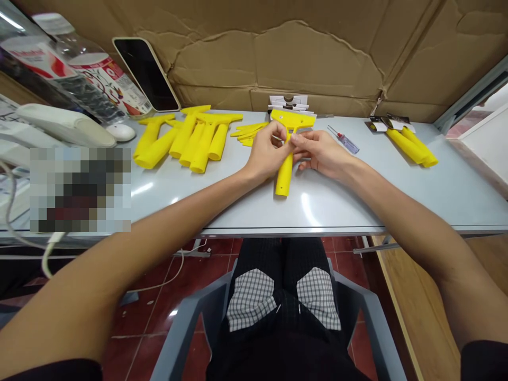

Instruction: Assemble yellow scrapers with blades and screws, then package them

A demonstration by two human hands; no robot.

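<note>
A yellow T-shaped scraper (284,177) is between my hands over the desk, its wide head pointing away from me and its hollow handle toward me. My left hand (266,151) is closed round its left side, just below the head. From the right, my right hand (326,154) pinches the neck with thumb and fingers. Behind the scraper lie white cards (288,100), partly hidden by its head. Flat yellow pieces (249,132) are stacked left of my left hand. A screwdriver (347,142) with a clear handle rests beyond my right hand.
Several more yellow scrapers (200,138) lie in a group on the left. Two yellow handles with dark packaging (410,144) are at the right. A phone (146,74) leans on the cardboard (317,58) near bottles (99,69) and a white mouse (120,132).
</note>
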